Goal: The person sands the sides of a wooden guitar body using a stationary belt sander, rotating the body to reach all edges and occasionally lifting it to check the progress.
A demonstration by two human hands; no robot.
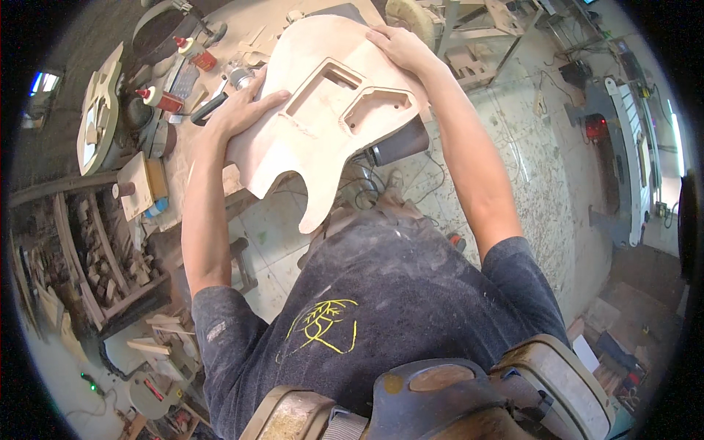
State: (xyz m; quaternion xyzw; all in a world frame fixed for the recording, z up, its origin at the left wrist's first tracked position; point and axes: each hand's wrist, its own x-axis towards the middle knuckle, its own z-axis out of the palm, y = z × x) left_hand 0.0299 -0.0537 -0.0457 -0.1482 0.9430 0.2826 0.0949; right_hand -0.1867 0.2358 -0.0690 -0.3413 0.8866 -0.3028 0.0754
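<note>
The left hand (242,108) lies against the near-left edge of a pale, unpainted wooden guitar body (317,139), thumb on its upper face; the right hand (400,50) is laid over the far-right edge, its fingertips on the face and its thumb not visible, so the body is grasped between the two, its cut cavities facing up and its horns pointing back toward the wearer; whether any of it rests on the cluttered brown wooden workbench (246,20) beyond the left hand, I cannot tell; the step in hand seems to be handling or positioning the body; the next move probably calls for an even two-handed grip, with the edge kept clear of the dark grey metal cylinder (402,141) below the right hand, and of the two white plastic bottles with red caps (195,53) left of the left hand
</note>
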